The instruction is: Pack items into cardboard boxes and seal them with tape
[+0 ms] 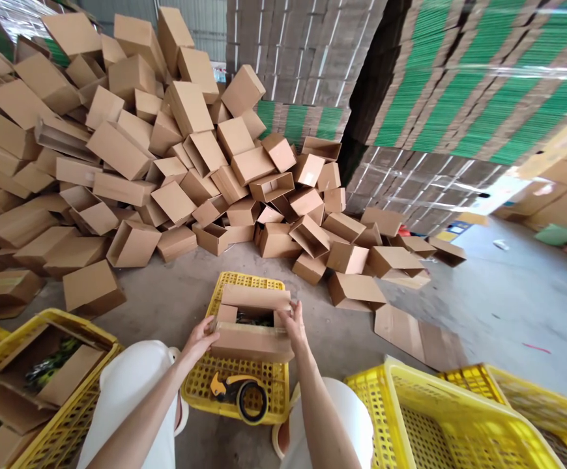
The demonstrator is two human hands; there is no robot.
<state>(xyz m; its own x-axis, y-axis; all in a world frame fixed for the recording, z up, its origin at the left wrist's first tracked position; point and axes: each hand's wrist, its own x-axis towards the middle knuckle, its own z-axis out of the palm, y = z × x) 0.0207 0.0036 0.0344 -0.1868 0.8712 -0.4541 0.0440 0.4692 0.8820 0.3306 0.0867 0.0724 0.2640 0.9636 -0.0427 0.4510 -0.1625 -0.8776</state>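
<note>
Cardboard box point(251, 342) sits on the yellow crate point(274, 384), flaps half hiding dark, unclear contents. Left hand point(203, 337) and right hand point(293, 324) touch opposite ends; whether either grip pinches, I cannot tell. Tape dispenser point(238, 392) lies towards the crate's near edge; floor point(489, 286) opens at right.

One middle crate point(281, 387); on it, one open box point(251, 344), one tape dispenser point(229, 389). Two right crates point(392, 413). Two left crates point(85, 384). Beyond, loose boxes point(188, 107), too many to count.
</note>
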